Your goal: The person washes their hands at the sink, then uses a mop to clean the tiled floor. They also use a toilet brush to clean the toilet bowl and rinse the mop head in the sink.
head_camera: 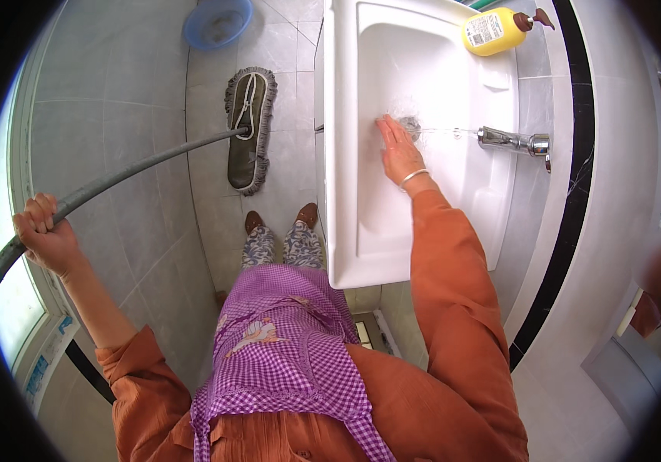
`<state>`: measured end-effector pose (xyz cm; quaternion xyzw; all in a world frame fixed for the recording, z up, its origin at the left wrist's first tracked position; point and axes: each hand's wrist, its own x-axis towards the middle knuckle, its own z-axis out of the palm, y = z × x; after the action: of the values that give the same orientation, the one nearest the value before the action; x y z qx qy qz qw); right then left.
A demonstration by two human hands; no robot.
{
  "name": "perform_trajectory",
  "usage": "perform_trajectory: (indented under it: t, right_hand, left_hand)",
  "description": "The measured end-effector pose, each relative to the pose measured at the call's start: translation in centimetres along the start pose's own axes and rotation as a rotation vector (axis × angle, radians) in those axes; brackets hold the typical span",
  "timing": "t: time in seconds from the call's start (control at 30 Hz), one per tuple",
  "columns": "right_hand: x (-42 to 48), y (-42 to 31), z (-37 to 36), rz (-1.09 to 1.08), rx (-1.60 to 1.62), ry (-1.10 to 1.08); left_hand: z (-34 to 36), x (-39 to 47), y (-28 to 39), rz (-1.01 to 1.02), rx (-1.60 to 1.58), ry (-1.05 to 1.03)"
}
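Observation:
My left hand [47, 234] grips the grey handle [134, 171] of a flat dust mop at the left. The mop's dark head with its grey fringe [248, 130] lies on the tiled floor. My right hand [401, 151] is inside the white washbasin [343, 173], palm down with fingers extended and fairly close together, holding nothing. A thin stream of water runs from the chrome faucet [512, 141] towards the drain [409, 128], just beside my right fingers. A silvery bangle [413, 179] circles my right wrist.
A yellow pump bottle [492, 32] stands at the basin's far right corner. On the floor beyond the mop sits a blue plastic basin [238, 26]. A tiled wall [117, 133] and a window frame [22, 173] bound the left side; my shoes are just below the mop head.

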<state>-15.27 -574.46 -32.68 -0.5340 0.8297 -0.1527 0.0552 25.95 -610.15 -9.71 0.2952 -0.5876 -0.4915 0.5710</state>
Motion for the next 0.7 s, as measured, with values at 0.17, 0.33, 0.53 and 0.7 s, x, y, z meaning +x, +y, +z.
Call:
perform_trajectory:
  t: [0.17, 0.33, 0.53, 0.7]
  right_hand:
    - [-1.3, 3.6, 0.0, 0.459, 0.014, -0.066]
    - [-1.5, 3.1, 0.9, 0.278, -0.100, -0.056]
    - [2.2, 2.1, 1.0, 0.524, -0.114, -0.245]
    - [2.0, 7.6, 2.5, 0.707, 0.389, 0.137]
  left_hand:
    - [-0.2, 0.1, -0.1, 0.016, -0.024, -0.072]
    - [-0.2, -0.1, 0.1, 0.014, -0.022, -0.036]
    - [-0.8, -0.1, 0.0, 0.021, -0.001, -0.037]
    - [-2.0, 0.0, -0.3, 0.026, 0.031, -0.087]
